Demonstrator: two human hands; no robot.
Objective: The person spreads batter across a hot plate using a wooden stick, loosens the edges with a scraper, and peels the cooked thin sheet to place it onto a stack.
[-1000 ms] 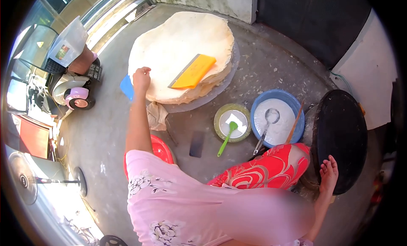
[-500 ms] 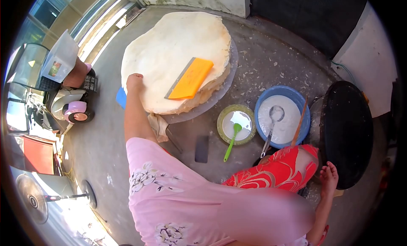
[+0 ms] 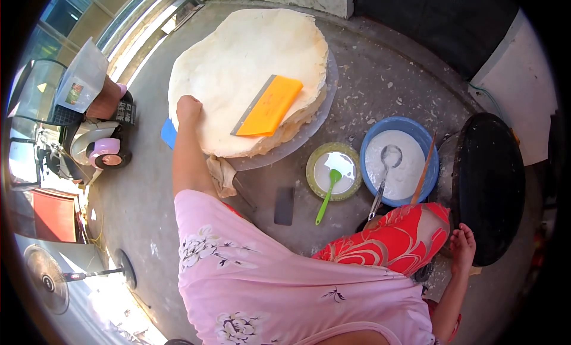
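Note:
A tall stack of large pale round sheets (image 3: 238, 60) rests on a grey round base. My left hand (image 3: 189, 108) is closed at the stack's left edge; whatever its fingers hold is hidden. On top of the stack lies an orange scraper (image 3: 273, 107) with a grey edge. A blue object (image 3: 169, 133) pokes out beside my left wrist. At the lower right, my right hand (image 3: 463, 244) is raised with curled, parted fingers, empty, close to the black round pan (image 3: 491, 190).
A blue basin (image 3: 399, 161) of white batter holds a ladle (image 3: 383, 178) and a wooden stick (image 3: 424, 169). Left of it is a green-rimmed bowl (image 3: 333, 171) with a green brush (image 3: 328, 196). A dark phone (image 3: 284, 206) lies on the floor. A fan (image 3: 47, 278) and scooter (image 3: 107, 152) stand left.
My left hand has closed and moved slightly down along the stack's left edge. My right hand stays beside the black pan. The view has shifted a little.

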